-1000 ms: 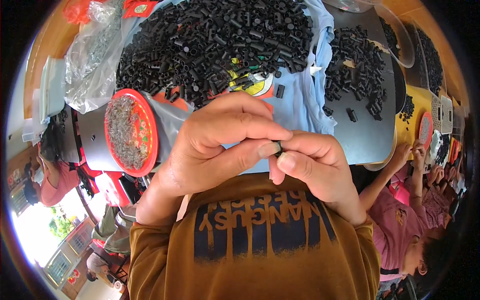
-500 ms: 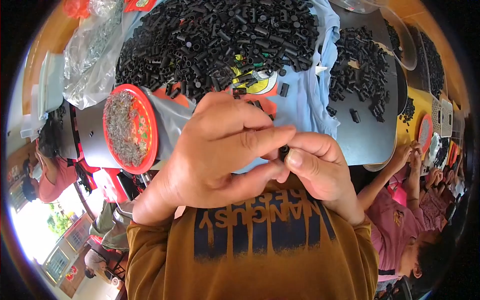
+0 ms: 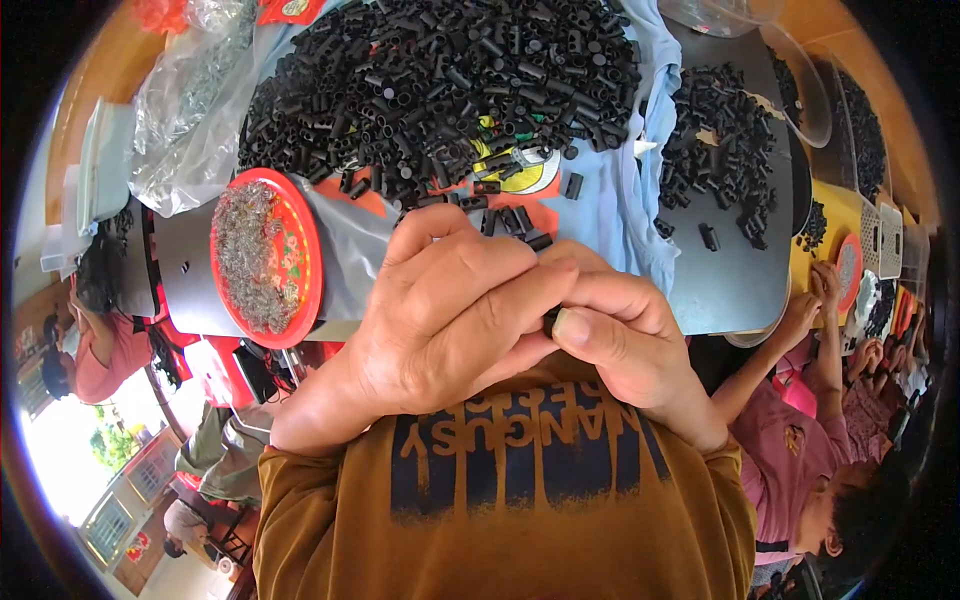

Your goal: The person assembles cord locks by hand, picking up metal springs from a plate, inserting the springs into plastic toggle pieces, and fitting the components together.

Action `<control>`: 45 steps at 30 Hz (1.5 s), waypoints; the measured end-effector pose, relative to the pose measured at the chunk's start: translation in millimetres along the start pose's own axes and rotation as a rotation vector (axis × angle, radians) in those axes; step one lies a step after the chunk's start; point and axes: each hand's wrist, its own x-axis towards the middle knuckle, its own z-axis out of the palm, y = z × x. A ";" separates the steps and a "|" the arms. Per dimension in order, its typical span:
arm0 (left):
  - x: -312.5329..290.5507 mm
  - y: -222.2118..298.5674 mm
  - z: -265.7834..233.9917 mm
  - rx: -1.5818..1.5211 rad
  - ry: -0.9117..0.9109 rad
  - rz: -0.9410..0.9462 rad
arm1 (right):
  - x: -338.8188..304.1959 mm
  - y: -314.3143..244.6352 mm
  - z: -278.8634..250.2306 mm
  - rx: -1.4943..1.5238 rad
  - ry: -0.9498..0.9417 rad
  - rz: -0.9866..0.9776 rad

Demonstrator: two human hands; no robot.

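Right of the red tray (image 3: 314, 265), the right hand (image 3: 630, 335) pinches a small black part (image 3: 551, 319); the left hand (image 3: 455, 310) curls against it, its hold hidden. A slack pinch could drop it.

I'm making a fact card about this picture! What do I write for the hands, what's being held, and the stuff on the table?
Left hand: fingertips close against the right hand's; its grip is hidden
Right hand: thumb and finger pinching
Held: small black piece, mostly covered
Big pile: black pieces, many tube-shaped
Right-side pile: more black pieces
Red tray: left side, holding tiny silvery bits
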 end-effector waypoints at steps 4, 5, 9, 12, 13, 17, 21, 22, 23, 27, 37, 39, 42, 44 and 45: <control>-2.5 -2.8 4.1 0.002 0.045 0.010 | 2.9 0.3 -1.4 -0.065 -0.030 -0.071; -1.3 -1.7 4.5 0.002 0.046 0.012 | 2.7 0.4 -1.8 -0.062 -0.017 -0.066; 1.9 0.5 3.6 0.020 0.031 -0.016 | 5.9 2.5 -4.0 -0.150 -0.033 -0.153; 2.1 0.7 2.3 0.041 0.009 0.002 | 5.3 3.6 -3.7 -0.130 -0.037 -0.152; 2.0 0.9 2.0 0.049 0.004 0.010 | 3.6 3.4 -2.1 -0.089 -0.018 -0.117; -0.9 -0.8 2.8 0.023 -0.003 0.041 | -2.9 3.9 0.9 0.027 0.030 -0.023; -0.2 0.9 1.9 0.019 -0.046 0.049 | -4.3 2.7 -3.1 0.012 0.000 0.012; 0.5 1.2 1.5 0.029 -0.055 0.046 | -3.6 2.2 -3.5 0.026 -0.013 0.024; 0.0 1.1 3.3 0.028 -0.055 0.048 | -3.2 1.8 -4.2 0.040 -0.026 0.036; -2.6 -1.2 10.1 0.056 0.022 0.071 | 0.0 0.2 -10.3 -0.029 -0.096 -0.013; 30.9 -2.4 -24.5 -0.007 -0.165 -0.080 | -9.8 -5.0 -15.4 -0.495 0.024 -0.186; 42.0 -9.7 -33.9 0.024 -0.118 -0.128 | -15.0 -0.7 -15.5 -0.547 0.014 -0.196; 77.1 -37.8 -46.2 0.064 -0.042 -0.256 | -18.7 2.6 -17.7 -0.598 -0.023 -0.192; 115.2 -70.1 -56.7 0.112 0.033 -0.398 | -16.8 5.3 -19.9 -0.599 0.004 -0.231; 132.7 -89.3 -64.7 0.162 0.027 -0.510 | -16.1 5.8 -21.8 -0.615 0.003 -0.250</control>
